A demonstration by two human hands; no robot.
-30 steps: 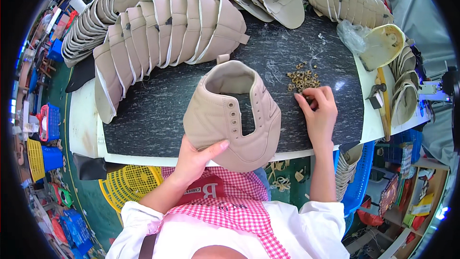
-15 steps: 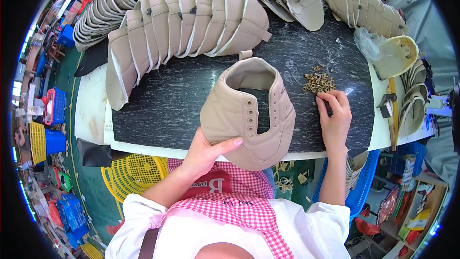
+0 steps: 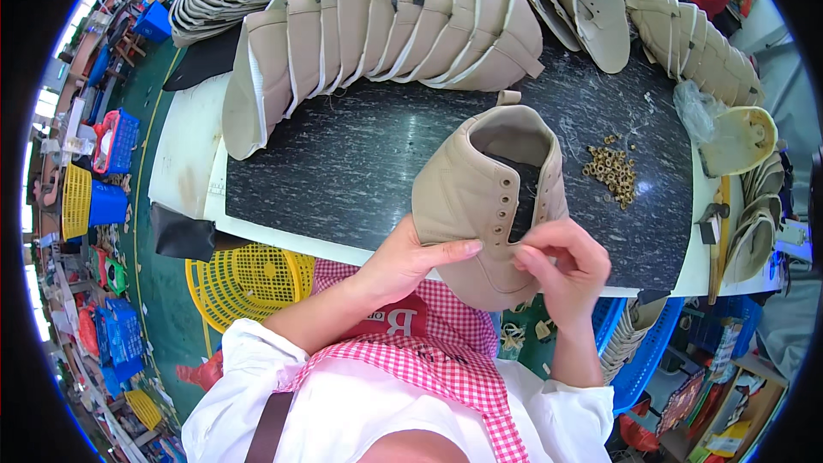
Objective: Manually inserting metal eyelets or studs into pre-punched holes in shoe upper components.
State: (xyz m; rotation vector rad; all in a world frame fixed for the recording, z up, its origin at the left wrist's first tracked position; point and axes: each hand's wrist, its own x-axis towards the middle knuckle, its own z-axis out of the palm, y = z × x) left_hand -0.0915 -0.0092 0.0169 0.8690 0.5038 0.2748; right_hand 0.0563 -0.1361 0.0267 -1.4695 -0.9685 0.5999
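Observation:
A beige shoe upper (image 3: 454,193) is held up over the table's front edge, its opening upward. My left hand (image 3: 410,261) grips its left side, thumb lying across the front below a row of several metal-rimmed eyelets (image 3: 503,206). My right hand (image 3: 566,261) is closed in a pinch at the lower end of the upper's right eyelet row. Whatever its fingertips hold is hidden or too small to make out. Beyond that hand, a heap of small brass-coloured eyelets (image 3: 613,173) lies on the dark, speckled table mat (image 3: 343,171).
Nested beige shoe uppers (image 3: 377,30) curve along the back of the table, with more uppers (image 3: 699,43) at the far right. A yellowish tray (image 3: 741,141), a clear plastic bag (image 3: 696,111) and a hammer (image 3: 713,227) lie on the right. A yellow basket (image 3: 249,287) stands below the front edge.
My right hand has left the eyelet heap and come in to the shoe upper's right eyelet row. The upper is turned slightly in my left hand. The whole view has shifted.

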